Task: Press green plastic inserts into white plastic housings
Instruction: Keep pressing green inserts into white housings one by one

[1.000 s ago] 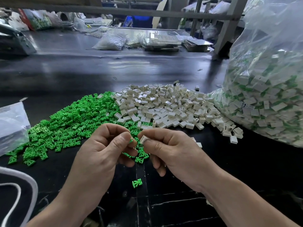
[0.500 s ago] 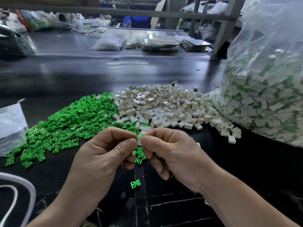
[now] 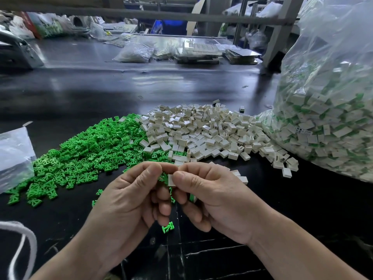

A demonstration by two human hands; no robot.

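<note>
My left hand [image 3: 133, 199] and my right hand [image 3: 212, 199] meet fingertip to fingertip over the black table. Between thumb and forefinger, my right hand pinches a white housing [image 3: 171, 179]. My left hand pinches a green insert [image 3: 163, 177] right against that housing; the insert is mostly hidden by my fingers. A pile of green inserts [image 3: 90, 154] spreads to the left. A pile of white housings [image 3: 201, 132] lies behind my hands. One loose green insert [image 3: 168, 229] lies on the table below my hands.
A large clear bag of assembled white-and-green parts [image 3: 327, 110] fills the right side. A smaller clear bag [image 3: 14, 156] lies at the left edge, with a white cord [image 3: 24, 245] below it. Bags and trays [image 3: 197, 51] sit at the far table edge.
My two hands came together: a second ago thumb tips were slightly apart, now the housing and insert are pressed against each other between them.
</note>
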